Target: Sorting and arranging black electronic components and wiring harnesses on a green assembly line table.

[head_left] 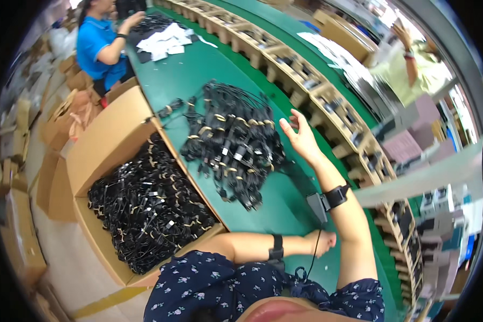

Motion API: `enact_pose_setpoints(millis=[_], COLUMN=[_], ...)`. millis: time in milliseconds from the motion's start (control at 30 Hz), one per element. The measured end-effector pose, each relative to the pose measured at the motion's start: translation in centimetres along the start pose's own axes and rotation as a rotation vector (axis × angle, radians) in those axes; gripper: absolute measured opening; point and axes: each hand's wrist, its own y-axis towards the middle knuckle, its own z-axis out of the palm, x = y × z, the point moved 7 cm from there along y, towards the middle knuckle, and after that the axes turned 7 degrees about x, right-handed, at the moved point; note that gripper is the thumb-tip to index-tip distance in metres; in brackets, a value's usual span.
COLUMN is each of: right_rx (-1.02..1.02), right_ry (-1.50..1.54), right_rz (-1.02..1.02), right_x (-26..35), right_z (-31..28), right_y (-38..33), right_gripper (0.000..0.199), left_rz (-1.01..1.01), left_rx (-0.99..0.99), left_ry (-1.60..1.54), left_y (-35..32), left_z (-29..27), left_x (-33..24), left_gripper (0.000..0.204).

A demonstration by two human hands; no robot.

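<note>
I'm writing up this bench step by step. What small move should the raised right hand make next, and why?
Probably lower the right hand leftward onto the pile of bundled black cables. It hovers open and empty beside the pile's right edge, fingers spread, while the left hand rests near the table's front edge pinching a thin black cord.

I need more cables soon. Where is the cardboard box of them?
In the head view, the open cardboard box sits at the person's left, against the green table edge, beside the loose cable pile.
</note>
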Motion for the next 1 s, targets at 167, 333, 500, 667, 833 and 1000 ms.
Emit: enact_pose_setpoints(millis=[167, 333, 500, 667, 833, 1000], right_rx=[0.166, 0.327, 0.422, 0.543, 0.617, 0.652], right_ry=[-0.057, -0.011, -0.004, -0.026, -0.021, -0.042], right_rz=[0.226, 0.148, 0.109, 0.031, -0.034, 0.041], right_x=[0.1, 1.0, -0.2, 0.3, -1.3, -1.7], right_z=[5.2, 5.2, 3.5, 2.4, -0.2, -4.7], right_y=[4.0, 3.3, 1.3, -4.6, -11.6, -17.3], right_gripper=[0.085, 0.081, 0.082, 0.071, 0.065, 0.063], left_rz=[0.523, 0.403, 0.159, 0.028, 0.203, -0.098], left_rx=[-0.301, -0.239, -0.144, -0.088, -0.224, 0.066], left_ry=[0.482, 0.556, 0.461, 0.286, 0.523, 0.166], left_y=[-0.7, -1.4, -0.5, -1.2, -1.7, -1.7], left_z=[0.1, -1.1, -1.2, -1.6, -1.0, -1.7], left_x=[-3.0, -3.9, -2.4, -2.6, -1.6, -4.0], left_gripper=[0.019, 0.017, 0.019, 0.015, 0.017, 0.023])
